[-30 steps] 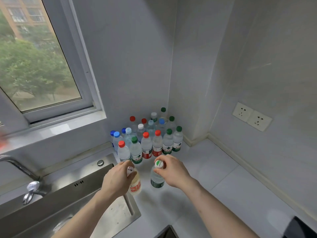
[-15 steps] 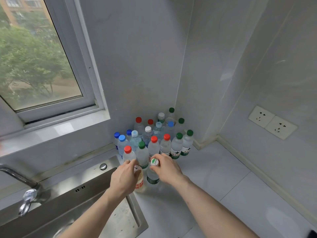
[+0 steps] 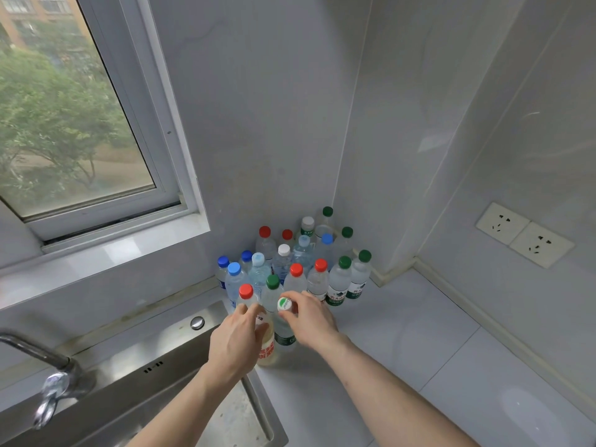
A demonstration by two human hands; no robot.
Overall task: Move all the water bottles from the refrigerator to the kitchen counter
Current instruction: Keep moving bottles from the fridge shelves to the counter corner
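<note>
The clear plastic bottle with a white-and-green cap (image 3: 285, 324) stands on the pale grey kitchen counter (image 3: 403, 343), its neck pinched by the right hand (image 3: 309, 321). Just beside it, the left hand (image 3: 237, 341) curls round a yellowish bottle with a red-and-white label (image 3: 267, 348). Behind both, a cluster of capped water bottles (image 3: 300, 262) fills the corner, next to the steel sink (image 3: 154, 372).

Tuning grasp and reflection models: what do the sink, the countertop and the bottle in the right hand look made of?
Sink: brushed stainless steel by its grey sheen and streaky reflections. Countertop: pale glossy tile or stone, seams and soft glare show; can't tell which. Bottle in the right hand: clear thin plastic, likely PET, with a white and green cap and a dark green label.
</note>
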